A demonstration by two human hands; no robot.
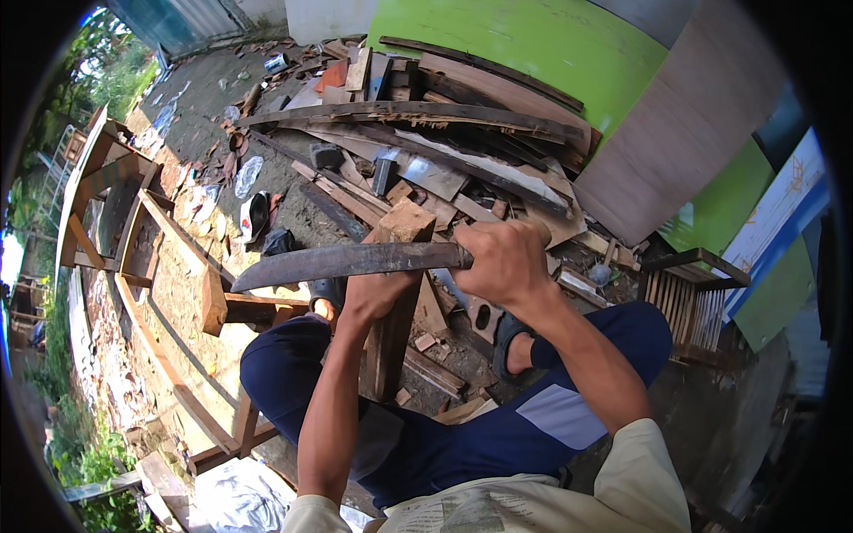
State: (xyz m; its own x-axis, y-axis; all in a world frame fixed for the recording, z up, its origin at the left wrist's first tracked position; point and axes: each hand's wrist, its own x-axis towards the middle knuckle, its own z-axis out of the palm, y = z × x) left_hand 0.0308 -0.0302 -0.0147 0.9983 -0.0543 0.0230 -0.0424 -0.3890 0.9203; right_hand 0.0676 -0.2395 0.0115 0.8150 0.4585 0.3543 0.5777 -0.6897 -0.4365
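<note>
Two bare hands are at work here, in front of a seated person in dark blue trousers (pixel 462 444). The right hand (pixel 499 262) is closed in a fist around the handle of a big knife (pixel 346 265), whose long dark blade reaches across to the person's left, its tip well past the wood. The left hand (pixel 380 291) grips a squared wooden post (pixel 391 346) just below the blade, though I can't see all its fingers. That post leans up between the person's knees, its rough, paler top end showing beyond the knife. The blade crosses over it; whether steel meets wood, I can't tell from where I stand. Past the hands lies a jumbled heap of boards and offcuts (pixel 435 164), with a bright green panel (pixel 524 62) behind it. Over on the left, in the sun, stands a wooden frame (pixel 169 373); on the right, a slatted wooden piece (pixel 697 306) sits near the knee.
</note>
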